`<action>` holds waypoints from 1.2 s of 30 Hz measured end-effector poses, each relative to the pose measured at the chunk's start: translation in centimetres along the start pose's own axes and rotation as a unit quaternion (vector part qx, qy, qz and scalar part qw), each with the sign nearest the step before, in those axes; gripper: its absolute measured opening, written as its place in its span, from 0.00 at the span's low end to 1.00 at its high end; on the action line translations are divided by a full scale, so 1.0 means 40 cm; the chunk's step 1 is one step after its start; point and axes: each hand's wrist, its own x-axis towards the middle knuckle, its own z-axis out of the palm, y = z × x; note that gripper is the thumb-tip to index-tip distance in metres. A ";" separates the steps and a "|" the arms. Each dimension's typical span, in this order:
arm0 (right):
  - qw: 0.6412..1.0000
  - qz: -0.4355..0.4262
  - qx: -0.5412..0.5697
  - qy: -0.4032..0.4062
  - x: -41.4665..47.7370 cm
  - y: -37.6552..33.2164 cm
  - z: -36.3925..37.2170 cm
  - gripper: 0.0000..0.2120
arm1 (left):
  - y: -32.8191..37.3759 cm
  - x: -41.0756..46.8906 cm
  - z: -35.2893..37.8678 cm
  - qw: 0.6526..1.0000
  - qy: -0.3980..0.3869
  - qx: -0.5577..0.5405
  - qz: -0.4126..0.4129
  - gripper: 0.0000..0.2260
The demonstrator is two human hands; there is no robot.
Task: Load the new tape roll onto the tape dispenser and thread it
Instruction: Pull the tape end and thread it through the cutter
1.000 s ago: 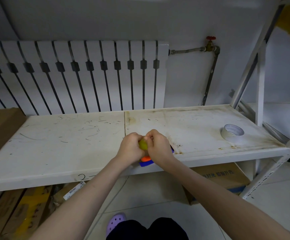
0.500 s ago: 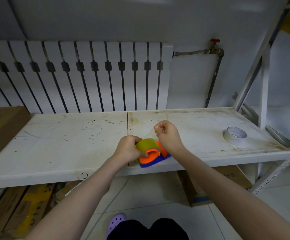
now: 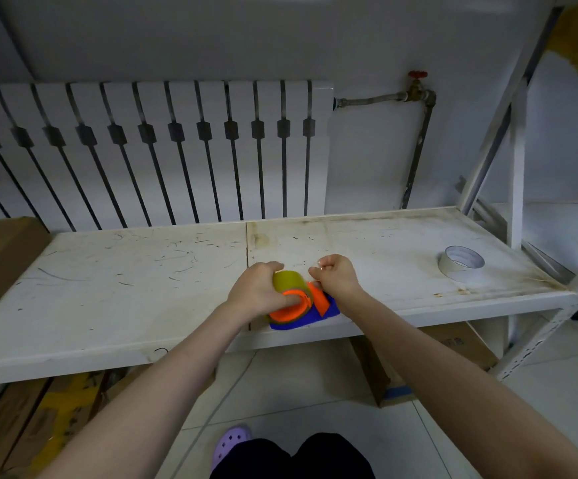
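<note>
A blue and orange tape dispenser [image 3: 318, 311] lies at the front edge of the white shelf [image 3: 142, 278]. A yellowish tape roll [image 3: 288, 281] sits on its orange hub. My left hand [image 3: 258, 293] grips the roll and hub from the left, thumb pressed on the orange ring. My right hand [image 3: 335, 276] is just right of the roll, fingers pinched together on what looks like the clear free end of the tape, held above the dispenser's orange flap. The tape strip itself is hard to see.
An empty white tape core [image 3: 460, 263] rests on the shelf at the right. The shelf's upright posts [image 3: 517, 160] rise at the right. A radiator [image 3: 149, 150] stands behind. Cardboard boxes [image 3: 453, 350] sit beneath the shelf and at the left.
My hands were clasped together over the roll; my right hand has drawn away up and to the right, pinched shut, uncovering the dispenser. My left hand stays on the roll.
</note>
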 end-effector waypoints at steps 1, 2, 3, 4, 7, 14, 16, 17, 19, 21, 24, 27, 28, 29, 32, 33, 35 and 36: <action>0.999 -0.022 -0.028 0.010 0.002 0.001 0.003 0.07 | 0.008 0.004 0.004 1.000 0.019 -0.006 -0.005 0.32; 0.997 -0.048 -0.060 0.019 0.005 0.001 0.002 0.06 | 0.015 0.007 0.007 0.999 0.035 -0.012 -0.009 0.28; 0.993 -0.075 -0.091 0.027 0.004 -0.003 0.000 0.06 | 0.021 0.012 0.008 0.999 0.041 -0.017 -0.013 0.25; 0.988 -0.098 -0.116 0.030 0.002 -0.007 -0.004 0.06 | 0.027 0.015 0.008 0.999 0.040 -0.023 -0.016 0.22; 0.973 -0.156 -0.168 0.021 -0.009 -0.015 -0.006 0.06 | 0.033 0.024 0.004 0.999 0.016 -0.024 -0.021 0.20; 0.899 -0.345 -0.271 -0.016 -0.073 -0.098 0.021 0.06 | 0.052 0.023 -0.003 0.999 -0.002 -0.021 -0.042 0.14; 0.889 -0.356 -0.286 -0.031 -0.089 -0.114 0.020 0.06 | 0.054 0.018 -0.002 0.999 -0.002 -0.022 -0.037 0.15; 0.885 -0.361 -0.290 -0.037 -0.098 -0.116 0.019 0.06 | 0.055 0.014 -0.003 0.999 -0.002 -0.024 -0.034 0.14; 0.885 -0.371 -0.280 -0.038 -0.120 -0.122 0.023 0.07 | 0.055 0.007 -0.003 1.000 -0.005 -0.013 -0.012 0.12; 0.882 -0.384 -0.270 -0.036 -0.138 -0.139 0.029 0.08 | 0.055 0.002 -0.002 1.000 -0.005 0.004 0.021 0.14; 0.891 -0.379 -0.248 -0.027 -0.137 -0.158 0.023 0.07 | 0.056 -0.005 -0.007 1.000 -0.013 -0.004 0.016 0.21; 0.927 -0.322 -0.194 -0.002 -0.112 -0.152 -0.007 0.05 | 0.042 -0.014 -0.014 1.000 -0.005 -0.009 -0.030 0.20; 0.937 -0.303 -0.175 0.006 -0.102 -0.147 -0.019 0.05 | 0.034 -0.016 -0.012 1.000 -0.002 0.000 -0.031 0.22; 0.945 -0.287 -0.158 0.017 -0.091 -0.141 -0.031 0.05 | 0.027 -0.019 -0.013 1.000 0.003 0.008 -0.029 0.24; 0.964 -0.236 -0.115 0.049 -0.058 -0.125 -0.058 0.06 | 0.013 -0.025 -0.019 1.000 0.001 0.014 -0.026 0.28; 0.970 -0.215 -0.097 0.056 -0.045 -0.117 -0.064 0.08 | 0.008 -0.025 -0.022 1.000 0.001 0.016 -0.025 0.28; 0.980 -0.172 -0.069 0.070 -0.019 -0.094 -0.076 0.10 | -0.002 -0.025 -0.028 1.000 0.005 0.025 -0.019 0.27; 0.983 -0.153 -0.065 0.079 -0.007 -0.078 -0.081 0.11 | -0.007 -0.025 -0.030 0.999 0.006 0.027 -0.015 0.27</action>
